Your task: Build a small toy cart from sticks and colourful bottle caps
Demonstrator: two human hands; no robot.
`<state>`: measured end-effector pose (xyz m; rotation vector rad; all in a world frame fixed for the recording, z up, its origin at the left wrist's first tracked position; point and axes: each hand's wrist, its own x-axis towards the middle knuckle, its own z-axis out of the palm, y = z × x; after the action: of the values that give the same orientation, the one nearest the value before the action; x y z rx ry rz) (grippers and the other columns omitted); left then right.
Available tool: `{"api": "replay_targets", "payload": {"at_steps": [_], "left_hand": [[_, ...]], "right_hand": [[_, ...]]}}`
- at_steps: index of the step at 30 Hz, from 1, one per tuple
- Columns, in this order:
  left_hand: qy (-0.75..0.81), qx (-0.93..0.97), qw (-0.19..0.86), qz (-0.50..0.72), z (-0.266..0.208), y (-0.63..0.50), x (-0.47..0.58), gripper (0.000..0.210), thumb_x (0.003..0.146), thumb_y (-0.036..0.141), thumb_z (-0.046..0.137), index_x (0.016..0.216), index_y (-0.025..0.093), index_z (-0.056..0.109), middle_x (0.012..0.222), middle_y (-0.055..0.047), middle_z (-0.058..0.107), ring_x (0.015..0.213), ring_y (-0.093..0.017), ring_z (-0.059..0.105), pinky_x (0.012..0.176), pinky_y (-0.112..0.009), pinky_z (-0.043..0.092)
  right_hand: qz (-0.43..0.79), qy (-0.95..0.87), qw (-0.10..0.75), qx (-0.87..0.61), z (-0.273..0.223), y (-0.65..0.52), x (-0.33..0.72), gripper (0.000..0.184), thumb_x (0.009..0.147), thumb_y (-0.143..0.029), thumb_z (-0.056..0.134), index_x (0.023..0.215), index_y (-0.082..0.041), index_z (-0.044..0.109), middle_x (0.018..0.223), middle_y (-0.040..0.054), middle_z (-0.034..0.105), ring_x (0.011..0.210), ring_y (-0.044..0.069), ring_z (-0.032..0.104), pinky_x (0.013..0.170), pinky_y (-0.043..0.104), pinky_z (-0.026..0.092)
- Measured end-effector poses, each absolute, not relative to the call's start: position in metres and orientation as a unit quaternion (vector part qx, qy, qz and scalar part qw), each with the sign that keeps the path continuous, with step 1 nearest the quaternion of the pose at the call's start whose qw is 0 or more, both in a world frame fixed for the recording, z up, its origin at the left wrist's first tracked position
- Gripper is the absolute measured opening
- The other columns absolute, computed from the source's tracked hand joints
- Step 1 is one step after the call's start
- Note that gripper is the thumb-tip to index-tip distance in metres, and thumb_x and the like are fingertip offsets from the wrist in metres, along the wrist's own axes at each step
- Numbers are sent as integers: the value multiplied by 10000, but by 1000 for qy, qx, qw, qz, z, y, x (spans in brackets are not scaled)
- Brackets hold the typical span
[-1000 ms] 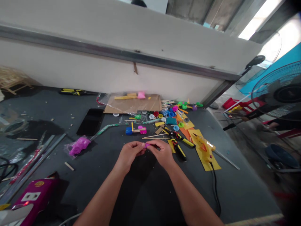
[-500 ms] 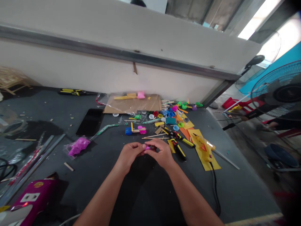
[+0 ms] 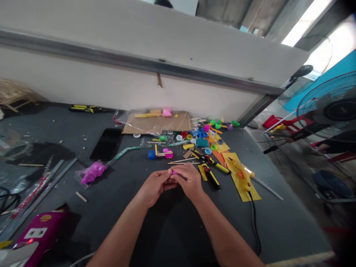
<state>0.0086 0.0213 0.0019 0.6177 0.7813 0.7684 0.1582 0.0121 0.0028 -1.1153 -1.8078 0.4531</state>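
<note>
Between the fingertips of both hands is a small pink piece (image 3: pixel 174 172), mostly covered, so its exact kind is hard to tell. My left hand (image 3: pixel 157 185) pinches it from the left, fingers closed. From the right, my right hand (image 3: pixel 189 181) grips it with thumb and curled fingers. Just beyond them lies a small assembly of wooden sticks with a blue cap (image 3: pixel 151 154) and a pink clay-like lump (image 3: pixel 168 154). Thin wooden sticks (image 3: pixel 183 161) and black-and-yellow pliers (image 3: pixel 213 178) rest close to my right hand.
A yellow glue gun (image 3: pixel 243 178) with a black cord lies on yellow sheet at right. Coloured bottle caps (image 3: pixel 204 135) cluster behind the pliers. A phone (image 3: pixel 106 144), a bag of purple clay (image 3: pixel 94 172) and a magenta power strip (image 3: pixel 41 233) are at left. A fan (image 3: pixel 333 107) stands at right.
My right hand's fingers have curled further over the pink piece, and the left fingers have shifted beneath it. Things on the table stay put.
</note>
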Motion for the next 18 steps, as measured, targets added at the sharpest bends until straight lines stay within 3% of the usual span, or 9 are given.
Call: {"api": "replay_targets", "payload": {"at_steps": [10, 18], "left_hand": [[413, 318, 784, 336, -1, 23, 5, 264, 681, 357, 714, 790, 117, 706, 754, -71, 702, 712, -129, 618, 761, -269, 478], [441, 315, 765, 348, -3, 25, 4, 209, 647, 316, 738, 753, 137, 719, 705, -35, 695, 670, -105, 606, 764, -245, 478]], "right_hand": [[183, -756, 457, -431, -4, 17, 162, 231, 824, -198, 593, 1028, -276, 672, 1008, 26, 700, 955, 181, 629, 824, 342, 462], [251, -742, 448, -432, -2, 18, 166, 245, 766, -231, 663, 1006, -280, 671, 988, 24, 699, 955, 190, 619, 847, 350, 459]]}}
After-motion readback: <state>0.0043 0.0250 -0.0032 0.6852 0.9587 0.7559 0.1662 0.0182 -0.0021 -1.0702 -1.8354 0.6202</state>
